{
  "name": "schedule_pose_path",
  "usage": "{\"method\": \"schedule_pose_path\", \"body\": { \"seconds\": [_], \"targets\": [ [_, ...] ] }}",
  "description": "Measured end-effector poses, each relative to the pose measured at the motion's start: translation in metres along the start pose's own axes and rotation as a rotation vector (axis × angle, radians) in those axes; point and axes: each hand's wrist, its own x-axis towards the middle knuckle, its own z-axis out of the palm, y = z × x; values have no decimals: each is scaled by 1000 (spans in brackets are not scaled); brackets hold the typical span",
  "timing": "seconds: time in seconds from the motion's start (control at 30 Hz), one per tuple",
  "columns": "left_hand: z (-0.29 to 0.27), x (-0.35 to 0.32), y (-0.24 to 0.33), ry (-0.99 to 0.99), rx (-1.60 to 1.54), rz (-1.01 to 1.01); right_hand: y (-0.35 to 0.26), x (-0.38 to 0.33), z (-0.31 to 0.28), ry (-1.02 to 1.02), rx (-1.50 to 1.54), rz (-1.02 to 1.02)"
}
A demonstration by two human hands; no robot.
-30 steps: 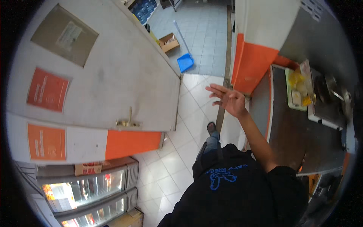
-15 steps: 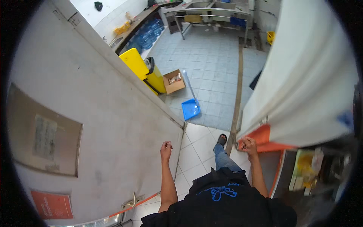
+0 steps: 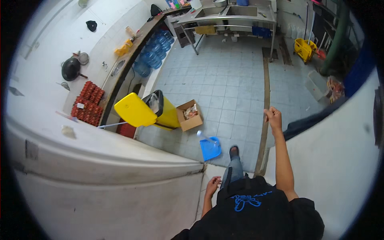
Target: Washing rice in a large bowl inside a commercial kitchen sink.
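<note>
My left hand (image 3: pixel 213 186) hangs low beside my body, near the end of the white door (image 3: pixel 120 168). Its fingers are loosely bent and apart, with nothing seen in them. My right arm reaches forward past the white curtain-like sheet (image 3: pixel 332 172) at the right. At its end, my right hand (image 3: pixel 273 119) is closed in a loose fist above the tiled floor, and no object shows in it. Ahead of my foot lies a blue dustpan (image 3: pixel 211 149) with a pale upright handle. An open cardboard box (image 3: pixel 190 115) with crumpled contents stands just beyond it.
A yellow bin (image 3: pixel 166 114) with its lid raised stands left of the box. Large blue water bottles (image 3: pixel 152 58) sit under the left counter, near stacked red egg trays (image 3: pixel 88 102). A metal sink table (image 3: pixel 228 18) is at the back; a yellow mop bucket (image 3: pixel 305 50) stands far right.
I have stepped forward through the doorway. My right hand has moved forward, away from the sheet's orange hem, and my left hand has dropped closer to my body. More of the room shows.
</note>
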Motion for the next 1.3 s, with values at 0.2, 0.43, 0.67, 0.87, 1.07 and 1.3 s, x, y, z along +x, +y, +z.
{"method": "schedule_pose_path", "body": {
  "seconds": [0.2,0.43,0.67,0.87,1.07,1.3],
  "targets": [
    [17,193,179,-86,160,442,141,60,-24,-113,-186,347],
    [57,371,413,29,493,643,288,119,-138,-309,-780,542],
    [102,510,531,-117,402,662,317,267,-104,-531,-1133,375],
    [40,650,320,-77,996,5,401,415,-156,-837,-1526,168],
    [10,637,354,1,274,-709,274,768,9,-175,-739,18],
    [8,730,402,72,269,-394,135,1046,175,-229,-589,-154]
  ]
}}
